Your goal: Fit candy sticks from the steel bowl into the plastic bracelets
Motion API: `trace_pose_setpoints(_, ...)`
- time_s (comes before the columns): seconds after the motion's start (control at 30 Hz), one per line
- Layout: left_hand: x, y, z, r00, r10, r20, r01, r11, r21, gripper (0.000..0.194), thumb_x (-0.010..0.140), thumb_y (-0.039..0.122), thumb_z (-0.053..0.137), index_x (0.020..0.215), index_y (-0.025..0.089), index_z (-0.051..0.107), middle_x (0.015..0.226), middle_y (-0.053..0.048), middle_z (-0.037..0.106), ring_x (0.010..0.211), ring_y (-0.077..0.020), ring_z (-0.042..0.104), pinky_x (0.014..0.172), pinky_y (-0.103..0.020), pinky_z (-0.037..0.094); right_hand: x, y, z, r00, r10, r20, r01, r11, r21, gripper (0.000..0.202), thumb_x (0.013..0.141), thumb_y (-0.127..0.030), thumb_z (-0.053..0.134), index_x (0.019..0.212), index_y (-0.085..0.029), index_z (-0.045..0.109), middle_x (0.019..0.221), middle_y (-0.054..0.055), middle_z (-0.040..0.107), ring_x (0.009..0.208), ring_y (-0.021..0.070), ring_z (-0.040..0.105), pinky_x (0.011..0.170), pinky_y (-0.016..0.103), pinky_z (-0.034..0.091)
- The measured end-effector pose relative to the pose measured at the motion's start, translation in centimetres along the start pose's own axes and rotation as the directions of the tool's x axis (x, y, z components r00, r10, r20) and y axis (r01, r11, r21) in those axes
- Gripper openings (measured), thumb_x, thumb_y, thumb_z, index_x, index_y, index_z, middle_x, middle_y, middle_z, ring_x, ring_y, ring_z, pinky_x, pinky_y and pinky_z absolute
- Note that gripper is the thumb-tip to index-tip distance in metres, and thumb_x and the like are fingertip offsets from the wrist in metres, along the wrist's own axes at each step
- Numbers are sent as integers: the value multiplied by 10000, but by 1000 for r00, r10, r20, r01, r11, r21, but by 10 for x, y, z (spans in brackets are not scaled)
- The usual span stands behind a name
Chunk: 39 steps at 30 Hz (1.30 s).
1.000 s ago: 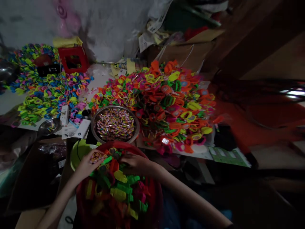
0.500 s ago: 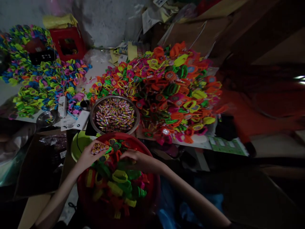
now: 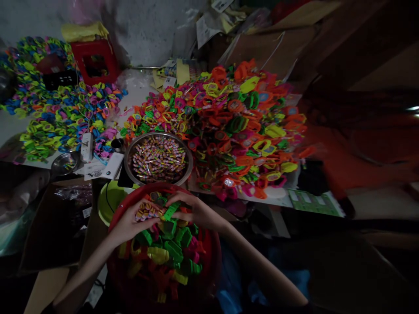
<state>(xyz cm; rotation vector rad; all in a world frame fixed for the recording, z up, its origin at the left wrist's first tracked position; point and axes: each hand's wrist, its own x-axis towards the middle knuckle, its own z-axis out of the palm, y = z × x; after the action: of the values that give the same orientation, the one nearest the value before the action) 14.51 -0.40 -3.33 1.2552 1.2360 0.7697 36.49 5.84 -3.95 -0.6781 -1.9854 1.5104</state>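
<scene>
Several small wrapped candy sticks (image 3: 146,211) are bunched in my left hand (image 3: 131,222), its thumb and fingers closed round them. My right hand (image 3: 193,211) pinches a green toy watch (image 3: 170,211) against the tips of the left fingers. Both hands are over a red basin (image 3: 214,257) that holds green, yellow, orange and pink toy watches. Behind the basin stands a metal bowl (image 3: 190,163) full of similar candy sticks (image 3: 159,157).
A large heap of bright toy watches (image 3: 242,126) covers the table centre; another heap (image 3: 49,113) lies left. A red stool (image 3: 113,65), power strip (image 3: 87,147), white device (image 3: 113,165), green basin (image 3: 106,203) and open cardboard box (image 3: 55,226) stand around.
My right hand has come up from the basin with a green toy watch. My left hand has moved slightly right, and the hands are now together.
</scene>
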Motion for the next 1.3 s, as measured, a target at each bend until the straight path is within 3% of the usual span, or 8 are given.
trace_pose_setpoints(0.17,0,0,3,1000,-27,-3,27,998,-64,393,698,431,684,933,155,532,954,-65,638,807,-191,637,762,-306,532,-1,1,8,993,111,-30,-105,983,153,359,826,-359,632,1119,-179,532,1165,91,539,1087,184,554,798,263,507)
trace_pose_setpoints(0.33,-2,-10,0,994,9,-106,-11,1000,-21,373,692,427,691,901,163,528,919,-55,649,853,-194,631,784,-290,516,1,2,17,964,74,-255,12,947,320,336,790,-381,679,1040,-194,554,1130,78,574,1086,186,550,931,308,448)
trace_pose_setpoints(0.53,-2,-11,3,992,-4,-122,-7,996,-90,357,658,404,710,831,166,507,848,-44,663,778,-192,642,724,-297,538,-5,-4,32,964,67,-257,46,910,411,305,858,-471,568,994,-200,529,1079,71,609,976,182,594,834,297,493)
trace_pose_setpoints(0.63,0,-7,6,987,-3,-159,-12,996,-94,353,665,399,701,865,163,529,870,-52,677,802,-205,653,744,-311,545,-9,-8,33,954,54,-294,31,960,278,266,910,-450,486,1011,-204,491,968,57,602,867,163,598,743,269,505)
trace_pose_setpoints(0.73,1,-3,7,978,30,-206,-44,997,-64,326,702,380,677,917,164,561,902,-51,675,803,-193,656,740,-298,548,-9,-14,24,956,-125,-266,121,992,-32,186,932,-350,460,1029,-195,493,944,63,574,862,163,574,764,281,493)
trace_pose_setpoints(0.87,-3,2,6,960,148,-236,-131,988,85,255,718,347,676,891,183,585,889,-32,666,816,-179,647,757,-274,538,-4,-26,11,939,-305,-158,219,887,-407,126,907,-225,479,1027,-187,485,925,78,559,868,176,555,771,304,487)
trace_pose_setpoints(1.0,-6,9,5,948,208,-240,-158,964,212,207,754,351,647,874,192,594,859,-18,659,796,-166,634,739,-250,526,-1,-36,8,935,-354,-27,297,821,-488,146,900,-216,499,1044,-191,495,986,93,555,930,176,559,799,307,502)
trace_pose_setpoints(1.3,-3,14,3,963,232,-141,-185,941,284,169,791,333,605,889,195,607,833,-12,658,771,-160,631,717,-230,513,2,-42,4,928,-372,28,325,768,-552,153,884,-230,544,1021,-179,497,942,82,600,912,188,563,809,341,508)
